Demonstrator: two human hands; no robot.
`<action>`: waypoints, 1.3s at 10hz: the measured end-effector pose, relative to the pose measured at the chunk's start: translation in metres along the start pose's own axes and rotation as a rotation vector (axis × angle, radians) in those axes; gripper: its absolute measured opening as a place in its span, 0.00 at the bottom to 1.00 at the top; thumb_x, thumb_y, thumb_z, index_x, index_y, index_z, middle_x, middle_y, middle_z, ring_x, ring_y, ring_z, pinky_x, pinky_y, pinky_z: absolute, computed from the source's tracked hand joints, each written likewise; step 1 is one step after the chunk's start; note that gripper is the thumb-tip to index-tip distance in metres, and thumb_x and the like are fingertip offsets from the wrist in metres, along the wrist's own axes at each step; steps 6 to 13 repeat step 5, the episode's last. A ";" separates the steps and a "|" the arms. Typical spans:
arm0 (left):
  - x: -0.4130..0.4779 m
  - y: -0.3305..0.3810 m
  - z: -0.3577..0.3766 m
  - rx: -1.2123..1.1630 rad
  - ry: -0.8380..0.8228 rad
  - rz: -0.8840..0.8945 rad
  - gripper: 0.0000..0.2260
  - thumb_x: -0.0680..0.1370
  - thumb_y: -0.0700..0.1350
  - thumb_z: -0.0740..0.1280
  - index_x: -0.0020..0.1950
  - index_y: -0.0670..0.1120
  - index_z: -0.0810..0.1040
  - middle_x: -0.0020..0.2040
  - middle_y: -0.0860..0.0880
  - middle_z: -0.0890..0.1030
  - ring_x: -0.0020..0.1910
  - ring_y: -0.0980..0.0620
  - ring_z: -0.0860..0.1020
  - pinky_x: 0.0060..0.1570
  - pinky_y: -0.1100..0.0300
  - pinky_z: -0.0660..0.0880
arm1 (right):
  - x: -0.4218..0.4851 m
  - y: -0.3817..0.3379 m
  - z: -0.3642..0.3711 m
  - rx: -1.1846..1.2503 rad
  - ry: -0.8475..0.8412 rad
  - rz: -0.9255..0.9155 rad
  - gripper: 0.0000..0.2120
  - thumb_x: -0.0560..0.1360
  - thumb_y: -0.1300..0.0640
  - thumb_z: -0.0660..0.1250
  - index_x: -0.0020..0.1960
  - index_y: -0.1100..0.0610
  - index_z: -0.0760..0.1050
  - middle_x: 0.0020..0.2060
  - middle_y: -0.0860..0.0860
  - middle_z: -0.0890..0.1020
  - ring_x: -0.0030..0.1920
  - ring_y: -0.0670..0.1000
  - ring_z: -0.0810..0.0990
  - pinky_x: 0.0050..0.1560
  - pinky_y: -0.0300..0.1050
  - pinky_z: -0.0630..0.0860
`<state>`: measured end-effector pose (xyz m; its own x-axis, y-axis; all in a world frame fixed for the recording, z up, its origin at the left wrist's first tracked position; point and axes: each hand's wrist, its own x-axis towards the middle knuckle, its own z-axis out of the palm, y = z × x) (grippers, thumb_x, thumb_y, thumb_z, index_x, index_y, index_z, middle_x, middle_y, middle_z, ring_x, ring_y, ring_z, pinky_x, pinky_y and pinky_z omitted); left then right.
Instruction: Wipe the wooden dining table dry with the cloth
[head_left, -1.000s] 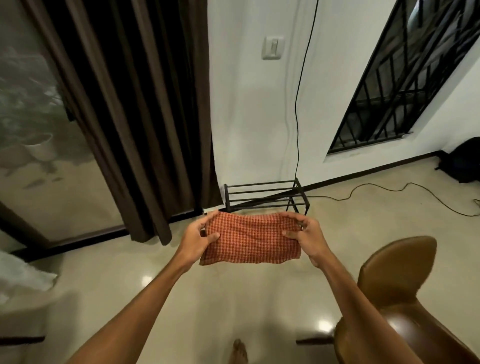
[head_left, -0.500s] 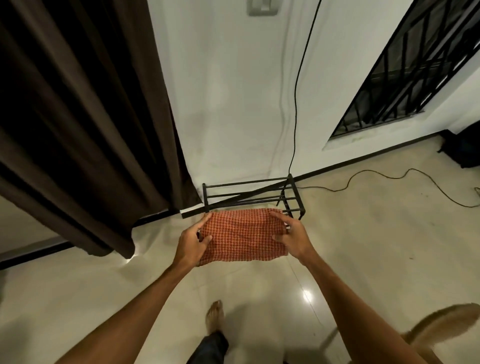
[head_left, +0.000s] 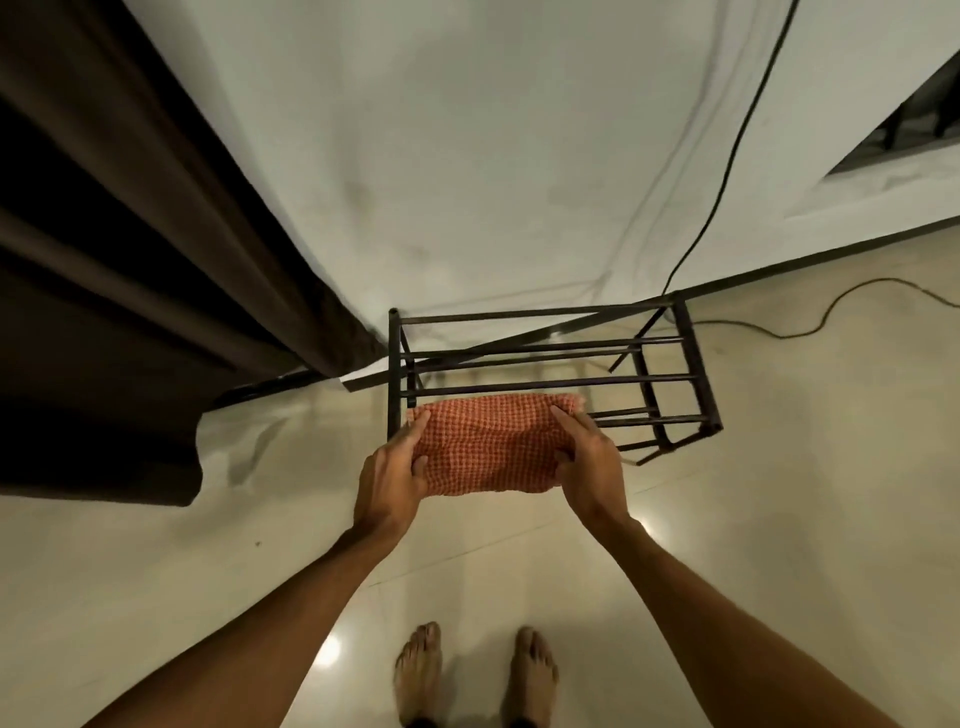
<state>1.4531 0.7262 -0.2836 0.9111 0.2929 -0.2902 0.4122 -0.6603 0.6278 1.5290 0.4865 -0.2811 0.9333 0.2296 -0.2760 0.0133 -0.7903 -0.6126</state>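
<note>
Both-hand grip: left hand (head_left: 390, 480) and right hand (head_left: 588, 464) pinch the folded orange checked cloth (head_left: 485, 447).
Progress, judged: no table in view; cloth held over the black metal rack (head_left: 550, 358); wiping not confirmable.

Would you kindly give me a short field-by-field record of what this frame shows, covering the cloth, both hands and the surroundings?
cloth: orange checked cloth, folded, held stretched between both hands above the front of the rack
left hand: left hand grips the cloth's left end
right hand: right hand grips the cloth's right end
rack: black metal rack, low, on the floor against the wall
curtain: brown curtain, to the left
cable: black cable, down the wall and along the floor
feet: bare feet, on the tiled floor
dining table: not in view
</note>
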 end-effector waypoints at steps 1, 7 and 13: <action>0.029 -0.022 0.039 0.010 -0.001 -0.028 0.29 0.82 0.37 0.63 0.81 0.50 0.60 0.77 0.44 0.69 0.73 0.42 0.72 0.68 0.47 0.72 | 0.035 0.035 0.030 -0.035 -0.033 -0.016 0.27 0.82 0.70 0.64 0.80 0.60 0.68 0.78 0.60 0.70 0.76 0.63 0.70 0.73 0.63 0.72; 0.070 -0.044 0.062 0.296 -0.125 -0.048 0.24 0.76 0.42 0.74 0.71 0.44 0.74 0.65 0.45 0.80 0.62 0.45 0.80 0.62 0.51 0.78 | 0.077 0.074 0.053 -0.340 -0.159 -0.039 0.26 0.80 0.57 0.74 0.76 0.56 0.73 0.72 0.57 0.74 0.62 0.58 0.82 0.60 0.53 0.83; 0.070 -0.044 0.062 0.296 -0.125 -0.048 0.24 0.76 0.42 0.74 0.71 0.44 0.74 0.65 0.45 0.80 0.62 0.45 0.80 0.62 0.51 0.78 | 0.077 0.074 0.053 -0.340 -0.159 -0.039 0.26 0.80 0.57 0.74 0.76 0.56 0.73 0.72 0.57 0.74 0.62 0.58 0.82 0.60 0.53 0.83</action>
